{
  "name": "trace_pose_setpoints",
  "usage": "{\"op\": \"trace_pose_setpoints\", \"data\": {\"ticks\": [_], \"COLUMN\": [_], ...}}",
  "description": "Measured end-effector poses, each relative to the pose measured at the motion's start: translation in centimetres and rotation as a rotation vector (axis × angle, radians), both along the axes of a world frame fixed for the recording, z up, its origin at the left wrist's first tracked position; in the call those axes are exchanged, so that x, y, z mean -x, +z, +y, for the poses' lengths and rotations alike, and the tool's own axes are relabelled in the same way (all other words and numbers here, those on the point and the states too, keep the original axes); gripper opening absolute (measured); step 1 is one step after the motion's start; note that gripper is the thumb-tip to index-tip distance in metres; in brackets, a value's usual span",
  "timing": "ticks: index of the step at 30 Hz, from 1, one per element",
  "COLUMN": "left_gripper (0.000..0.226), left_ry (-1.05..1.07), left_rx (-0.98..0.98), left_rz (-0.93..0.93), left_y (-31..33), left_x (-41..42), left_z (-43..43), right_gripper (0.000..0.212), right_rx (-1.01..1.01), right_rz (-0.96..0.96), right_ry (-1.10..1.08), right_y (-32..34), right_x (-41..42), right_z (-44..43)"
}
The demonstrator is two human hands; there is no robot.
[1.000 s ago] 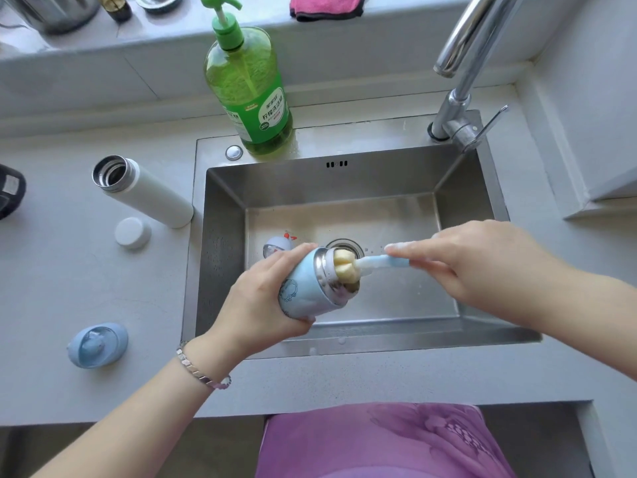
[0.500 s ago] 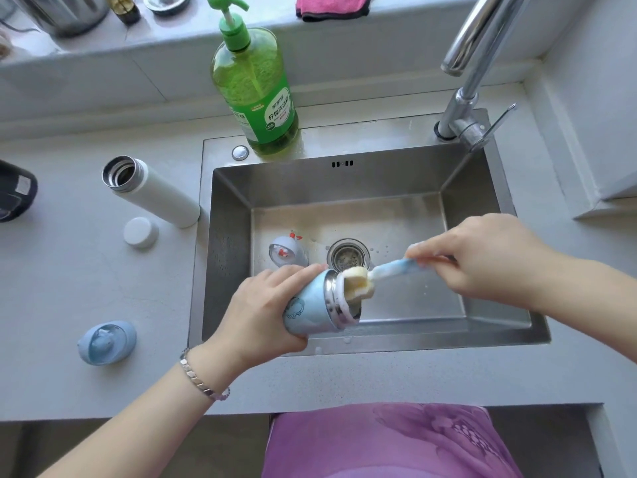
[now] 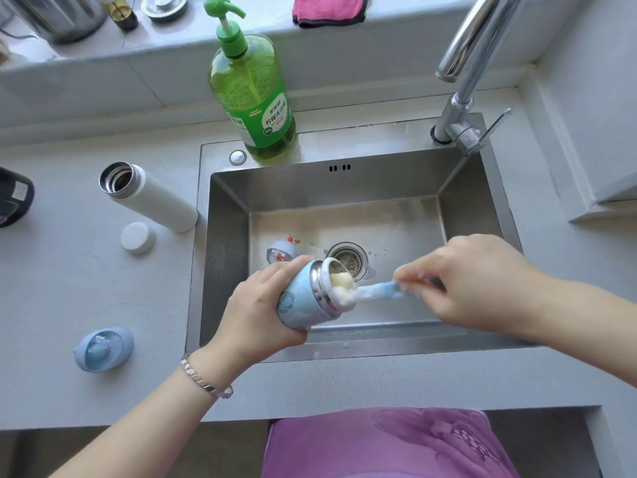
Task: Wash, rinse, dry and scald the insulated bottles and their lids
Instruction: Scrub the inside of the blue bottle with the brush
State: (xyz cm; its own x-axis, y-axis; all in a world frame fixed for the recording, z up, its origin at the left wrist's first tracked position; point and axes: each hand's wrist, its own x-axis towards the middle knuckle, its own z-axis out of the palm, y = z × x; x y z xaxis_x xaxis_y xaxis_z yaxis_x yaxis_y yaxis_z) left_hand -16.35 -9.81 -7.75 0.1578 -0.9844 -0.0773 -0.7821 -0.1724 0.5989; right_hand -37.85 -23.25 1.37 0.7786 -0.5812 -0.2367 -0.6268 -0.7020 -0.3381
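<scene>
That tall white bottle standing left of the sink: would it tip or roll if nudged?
It probably tips fairly easily: the white bottle stands tall and narrow, with its lid off. Once down, its round body would likely roll on the flat counter. Its smooth wall may be slippery when wet.

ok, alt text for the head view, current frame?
Over a steel sink, the left hand grips a small blue bottle while the right hand holds a sponge brush in its mouth. An open white bottle and green dish soap sit nearby.
</scene>
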Motion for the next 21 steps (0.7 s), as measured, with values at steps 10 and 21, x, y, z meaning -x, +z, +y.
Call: {"op": "trace_pose_setpoints", "data": {"ticks": [10,21], "left_gripper": [0.076,0.085], "left_ry": [-0.129,0.052], "left_rx": [0.207,0.100], "left_rz": [0.090,0.432], "left_y": [0.1,-0.6], "left_x": [1.2,2.0], "left_z": [-1.3,0.1], "right_gripper": [0.021,0.014], "right_rx": [0.249,-0.899], "right_rz": [-0.083,-0.746], "right_ry": [0.040,-0.523], "right_y": [-2.5,0.0], "right_x": [-2.9,-3.6], "right_z": [0.6,-0.2]}}
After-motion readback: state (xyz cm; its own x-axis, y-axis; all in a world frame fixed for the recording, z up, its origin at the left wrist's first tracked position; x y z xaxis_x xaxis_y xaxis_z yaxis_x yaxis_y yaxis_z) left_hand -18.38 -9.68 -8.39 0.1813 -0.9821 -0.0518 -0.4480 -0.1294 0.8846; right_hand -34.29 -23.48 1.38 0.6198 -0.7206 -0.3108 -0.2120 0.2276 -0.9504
